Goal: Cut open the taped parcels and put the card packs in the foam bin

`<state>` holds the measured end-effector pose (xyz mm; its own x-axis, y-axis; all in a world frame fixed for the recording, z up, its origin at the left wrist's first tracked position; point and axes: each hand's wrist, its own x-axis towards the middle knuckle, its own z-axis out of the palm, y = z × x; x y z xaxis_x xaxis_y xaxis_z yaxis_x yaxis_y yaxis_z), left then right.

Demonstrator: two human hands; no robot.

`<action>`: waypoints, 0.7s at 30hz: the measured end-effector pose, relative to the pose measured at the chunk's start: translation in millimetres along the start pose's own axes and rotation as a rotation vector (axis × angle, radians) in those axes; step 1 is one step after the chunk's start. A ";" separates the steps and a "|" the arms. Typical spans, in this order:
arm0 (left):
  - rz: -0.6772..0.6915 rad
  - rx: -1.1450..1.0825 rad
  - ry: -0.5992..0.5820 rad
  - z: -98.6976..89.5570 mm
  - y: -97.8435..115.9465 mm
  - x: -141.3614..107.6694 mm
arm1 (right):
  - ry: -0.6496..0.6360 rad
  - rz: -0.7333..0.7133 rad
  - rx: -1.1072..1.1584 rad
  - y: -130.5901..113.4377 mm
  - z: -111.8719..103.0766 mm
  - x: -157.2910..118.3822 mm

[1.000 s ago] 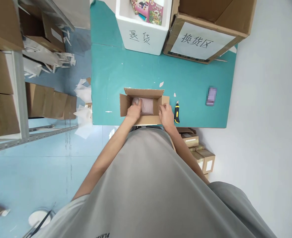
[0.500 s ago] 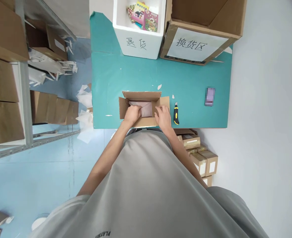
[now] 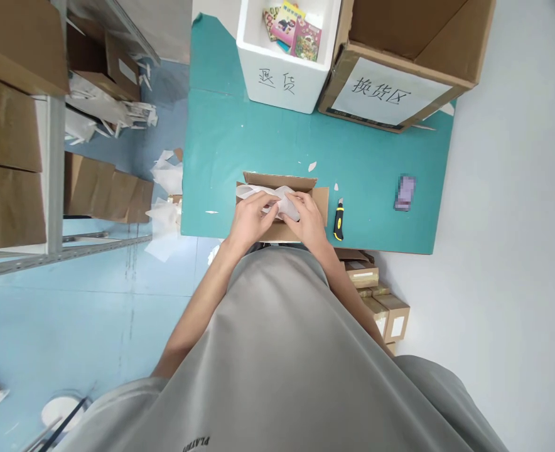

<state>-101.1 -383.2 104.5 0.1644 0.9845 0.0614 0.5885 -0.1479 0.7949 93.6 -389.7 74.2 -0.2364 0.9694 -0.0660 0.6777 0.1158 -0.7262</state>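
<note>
An open cardboard box (image 3: 282, 233) stands at the table's near edge with its flaps folded out. Above its opening is a thin, whitish-pink wrapping sheet (image 3: 287, 207), bunched up. My left hand (image 3: 253, 220) grips the sheet from the left, fingers bent toward the middle. From the right, my right hand (image 3: 307, 221) pinches the same sheet, its fingertips close to those of my left hand. What lies under the sheet is hidden. A black and yellow utility knife (image 3: 338, 223) lies just right of the box.
On the green table (image 3: 221, 144), a white foam box (image 3: 277, 88) with colorful booklets and a large labelled carton (image 3: 390, 94) stand at the back. A blurred purple object (image 3: 405, 193) lies right. Shelves with cartons (image 3: 9, 119) are at left; small boxes (image 3: 395, 314) sit below right.
The wrapping sheet has been lifted from inside the box up to its opening. Both hands have come closer together on it. The whole view has shifted and turned slightly.
</note>
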 end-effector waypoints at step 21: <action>-0.411 -0.126 0.777 -154.5 -128.1 -73.4 | -0.308 -0.249 0.587 -175.5 93.3 63.3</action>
<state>-310.8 -421.9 91.4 -0.6517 0.7500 0.1128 0.3833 0.1974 0.9023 -105.2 -368.8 133.6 -0.5807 0.8138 0.0225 0.1113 0.1066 -0.9881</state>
